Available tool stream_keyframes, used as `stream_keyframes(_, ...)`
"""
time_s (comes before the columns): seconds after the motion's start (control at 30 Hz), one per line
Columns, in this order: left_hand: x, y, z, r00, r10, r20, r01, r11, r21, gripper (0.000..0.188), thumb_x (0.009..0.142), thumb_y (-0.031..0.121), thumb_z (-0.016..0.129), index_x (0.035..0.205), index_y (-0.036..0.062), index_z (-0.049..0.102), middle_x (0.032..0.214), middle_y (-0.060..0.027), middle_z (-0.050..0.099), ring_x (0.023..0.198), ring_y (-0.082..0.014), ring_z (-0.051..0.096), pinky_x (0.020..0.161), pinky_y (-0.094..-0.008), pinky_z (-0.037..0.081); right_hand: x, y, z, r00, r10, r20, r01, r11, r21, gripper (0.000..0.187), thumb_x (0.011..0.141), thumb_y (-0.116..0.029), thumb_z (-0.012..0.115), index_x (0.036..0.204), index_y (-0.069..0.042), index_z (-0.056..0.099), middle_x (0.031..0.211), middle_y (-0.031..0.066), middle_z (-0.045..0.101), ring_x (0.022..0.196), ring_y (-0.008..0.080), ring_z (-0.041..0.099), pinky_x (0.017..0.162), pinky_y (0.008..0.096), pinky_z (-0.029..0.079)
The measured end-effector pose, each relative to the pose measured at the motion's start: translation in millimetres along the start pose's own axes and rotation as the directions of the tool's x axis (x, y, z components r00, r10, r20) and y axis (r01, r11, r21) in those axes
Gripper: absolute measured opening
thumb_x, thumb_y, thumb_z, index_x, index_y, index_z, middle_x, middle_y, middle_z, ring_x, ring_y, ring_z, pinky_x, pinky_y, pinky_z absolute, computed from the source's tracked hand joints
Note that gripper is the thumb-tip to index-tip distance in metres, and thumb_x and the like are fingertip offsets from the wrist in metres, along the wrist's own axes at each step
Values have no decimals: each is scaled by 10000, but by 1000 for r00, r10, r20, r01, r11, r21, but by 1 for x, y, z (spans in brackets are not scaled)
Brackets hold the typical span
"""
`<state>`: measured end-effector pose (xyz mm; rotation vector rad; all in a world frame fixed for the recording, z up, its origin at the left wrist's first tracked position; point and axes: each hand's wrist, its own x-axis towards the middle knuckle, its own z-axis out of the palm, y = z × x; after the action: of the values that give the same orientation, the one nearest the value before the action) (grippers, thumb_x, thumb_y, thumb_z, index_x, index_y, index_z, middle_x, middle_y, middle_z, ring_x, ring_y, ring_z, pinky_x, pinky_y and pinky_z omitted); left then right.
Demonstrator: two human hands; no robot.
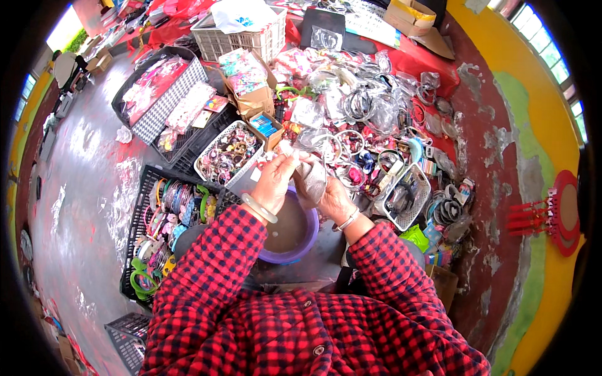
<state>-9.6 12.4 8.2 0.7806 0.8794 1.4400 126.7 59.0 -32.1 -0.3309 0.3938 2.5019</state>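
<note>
Above a purple basin [312,233] of murky water, my two hands are close together. My right hand [337,202] is closed round a damp-looking grey cloth [310,182], which hangs in folds between the hands. Fingers pinched, my left hand [276,182] touches the cloth's left side. A small whitish thing [286,148] shows at the left fingertips, too small to name. A pale bangle [259,208] circles my left wrist and a silver one [347,219] my right.
Ahead lies a heap of bagged hair accessories [351,106]. A black crate [135,250] of headbands stands left, near a white basket [200,166] of hair ties. Another white basket [411,210] is at right. Cardboard boxes [256,100] stand behind.
</note>
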Motion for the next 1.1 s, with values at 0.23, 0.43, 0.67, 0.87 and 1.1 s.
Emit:
stream_keyframes(0.23, -11, 14, 8, 996, -57, -64, 38, 962, -272, 317, 927, 262, 419, 962, -18, 566, 995, -131, 598, 944, -217, 563, 872, -354, 415, -17, 35, 31, 985, -142, 98, 172, 777, -605, 246, 902, -147, 492, 1127, -53, 531, 1032, 22, 556, 896, 98, 548, 692, 196, 430)
stream_keyframes(0.43, -13, 31, -1, 995, -92, -22, 81, 949, -306, 300, 925, 216, 414, 838, -32, 559, 799, -194, 620, 931, -307, 587, 888, -406, 413, -31, 31, 26, 910, -150, 387, 368, -141, -919, 427, 818, -45, 518, 1241, -82, 476, 1163, 74, 531, 1057, 208, 502, 894, 296, 385)
stream_keyframes(0.67, -6, 47, -23, 964, -257, -64, 196, 855, -480, 300, 931, 233, 418, 796, 0, 551, 638, -100, 571, 648, -259, 609, 843, -437, 457, -25, 18, 13, 845, -78, 529, 420, -516, -747, 242, 763, -65, 540, 1003, -61, 566, 948, 131, 572, 871, 310, 542, 762, 347, 432)
stream_keyframes(0.87, -3, 36, -13, 963, -224, -147, 180, 947, -267, 355, 920, 341, 446, 953, 3, 549, 887, -123, 612, 871, -241, 599, 797, -356, 451, -25, 22, 3, 670, 9, 743, 451, -799, -397, 206, 765, -81, 536, 964, -53, 577, 923, 149, 588, 861, 318, 563, 753, 360, 445)
stream_keyframes(1.1, -17, -5, 6, 987, -151, -46, 126, 931, -344, 273, 932, 262, 410, 864, 22, 523, 975, -197, 602, 950, -274, 573, 878, -395, 429, -20, 20, -22, 819, -87, 568, 435, -552, -712, 236, 921, -114, 403, 1130, -36, 481, 1087, 86, 532, 972, 155, 526, 844, 270, 432)
